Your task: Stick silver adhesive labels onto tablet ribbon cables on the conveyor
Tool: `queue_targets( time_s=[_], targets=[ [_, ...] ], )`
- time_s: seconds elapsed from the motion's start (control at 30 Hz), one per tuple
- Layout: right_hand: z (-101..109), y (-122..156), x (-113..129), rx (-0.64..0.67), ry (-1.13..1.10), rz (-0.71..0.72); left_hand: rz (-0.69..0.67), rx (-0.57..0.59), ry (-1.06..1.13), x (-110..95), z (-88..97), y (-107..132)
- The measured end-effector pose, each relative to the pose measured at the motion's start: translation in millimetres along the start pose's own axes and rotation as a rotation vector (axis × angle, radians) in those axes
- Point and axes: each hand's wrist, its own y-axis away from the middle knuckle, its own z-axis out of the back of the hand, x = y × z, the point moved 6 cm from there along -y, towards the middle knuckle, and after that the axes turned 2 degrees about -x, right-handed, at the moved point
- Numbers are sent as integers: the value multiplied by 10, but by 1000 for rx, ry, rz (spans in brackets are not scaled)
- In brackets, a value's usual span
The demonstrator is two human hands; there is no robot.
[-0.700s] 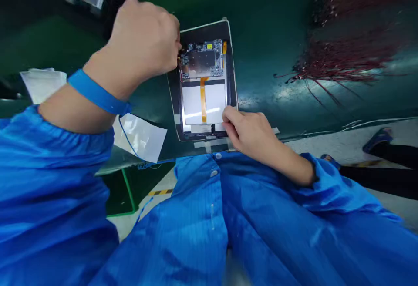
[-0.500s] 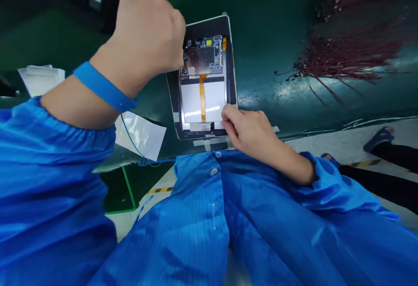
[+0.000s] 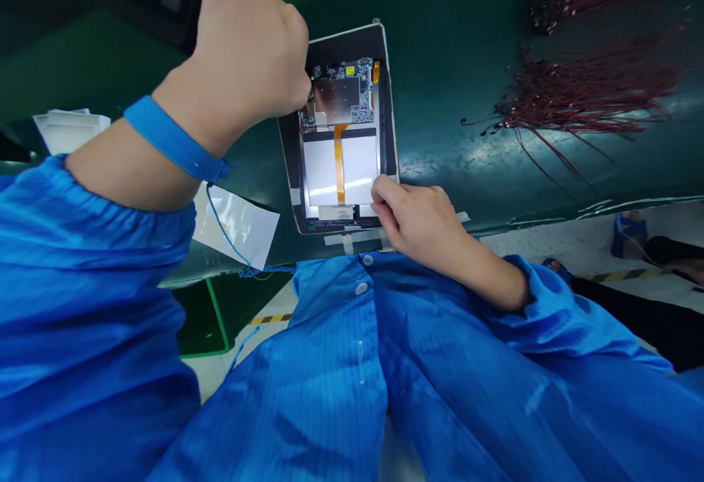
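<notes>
An opened tablet (image 3: 385,100) lies back-side up on the green mat (image 3: 456,86), showing a circuit board (image 3: 344,93), a white battery (image 3: 357,166) and an orange flex cable (image 3: 339,166). My left hand (image 3: 247,56) is closed in a fist at the tablet's upper left, its fingertips pinched at the board's left edge; what they hold is hidden. A blue wrist strap (image 3: 170,141) circles that wrist. My right hand (image 3: 421,221) rests curled on the tablet's lower right corner, fingers pressing the frame.
A bundle of red wires (image 3: 583,86) lies on the mat at the right. White sheets (image 3: 239,225) lie at the left near the mat's front edge, and a stack of white pieces (image 3: 69,126) further left. Another person's foot in a blue sandal (image 3: 627,229) shows on the floor at the right.
My left hand has shifted slightly right and up over the board's left edge. The right hand stays on the lower right corner.
</notes>
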Motion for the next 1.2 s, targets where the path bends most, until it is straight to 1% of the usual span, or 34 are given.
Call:
queue_targets(
  time_s=[0.07, 0.1, 0.13, 0.2, 0.27, 0.33, 0.37, 0.4, 0.47, 0.57, 0.67, 0.73, 0.77, 0.8, 0.83, 0.87, 0.9, 0.93, 0.97, 1.03, 1.07, 1.1, 1.13, 1.2],
  targets=[
    [-2, 6, -7, 4, -8, 2, 17, -40, 8, 143, 40, 14],
    [-5, 10, -11, 2, -13, 7, 21, -75, 28, 263, 62, 44],
    [-6, 16, -14, -6, -19, 14, 35, -105, 58, 425, 71, 94],
    [-5, 26, -23, -32, -32, 27, 119, -161, 134, 872, 47, 263],
    [-9, 30, -33, -53, -43, 31, 256, -205, 160, 1396, -38, 504],
    [-17, 24, -42, -64, -40, 23, 318, -248, 113, 1816, -156, 737],
    [-22, 18, -43, -66, -33, 19, 326, -250, 89, 1965, -235, 821],
    [-26, 11, -42, -69, -24, 16, 318, -241, 68, 2065, -325, 872],
    [-31, -3, -30, -72, -9, 17, 284, -217, 36, 2139, -508, 883],
    [-10, 1, -11, -97, -16, 22, 200, -160, -10, 2037, -723, 765],
    [45, 62, -17, -110, -140, 58, 157, -83, 2, 1937, -794, 727],
    [108, 125, -82, -133, -269, 57, 179, -67, 55, 1923, -753, 820],
    [154, 156, -144, -177, -304, 29, 195, -73, 68, 1909, -717, 895],
    [203, 184, -220, -241, -301, -17, 222, -101, 94, 1882, -673, 982],
    [248, 208, -297, -312, -258, -74, 276, -143, 171, 1846, -634, 1080],
    [277, 222, -359, -369, -188, -129, 344, -178, 295, 1788, -619, 1182],
    [287, 223, -394, -406, -114, -171, 409, -188, 449, 1693, -640, 1279],
    [272, 206, -399, -414, -55, -192, 472, -156, 656, 1560, -706, 1368],
    [234, 174, -378, -396, -22, -194, 499, -72, 846, 1371, -797, 1441],
    [128, 99, -296, -340, -43, -186, 458, 145, 1149, 909, -951, 1555],
    [80, 69, -254, -325, -89, -188, 420, 218, 1243, 701, -983, 1598],
    [42, 47, -217, -321, -156, -193, 401, 262, 1337, 533, -992, 1628],
    [18, 30, -190, -329, -244, -194, 395, 279, 1410, 409, -980, 1638],
    [19, -6, -177, -361, -468, -183, 396, 256, 1482, 279, -902, 1588]
  ],
)
